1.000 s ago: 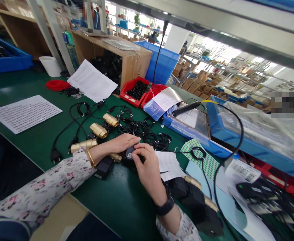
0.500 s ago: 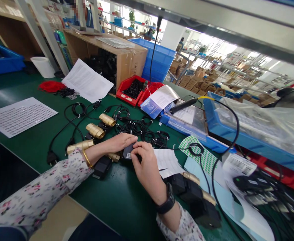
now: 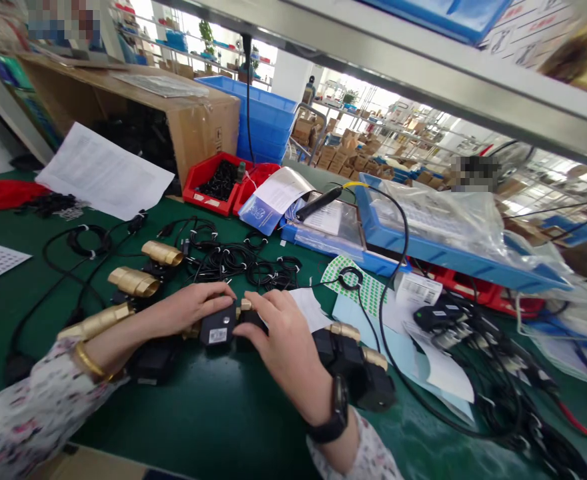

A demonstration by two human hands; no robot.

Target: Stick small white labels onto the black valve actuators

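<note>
My left hand lies over the back and left edge of a black actuator box, its fingers and thumb bent against it. The box carries a small white label and a round silver screw. Just right of it, my right hand curls its thumb and fingers round another dark unit with a brass fitting; the palm hides most of that unit. Brass valve bodies stand left of and behind my left hand. Under my left wrist lies another black actuator box.
Coiled black cables spread behind my hands. More black actuators with brass parts sit to the right, beside light blue paper and a green-dotted sticker sheet. Red bins, a cardboard box and a blue tray line the back.
The view has swung right. My right fingers have left the labelled box and moved right to the neighbouring unit. The box's label now shows fully; my left hand stays on it.
</note>
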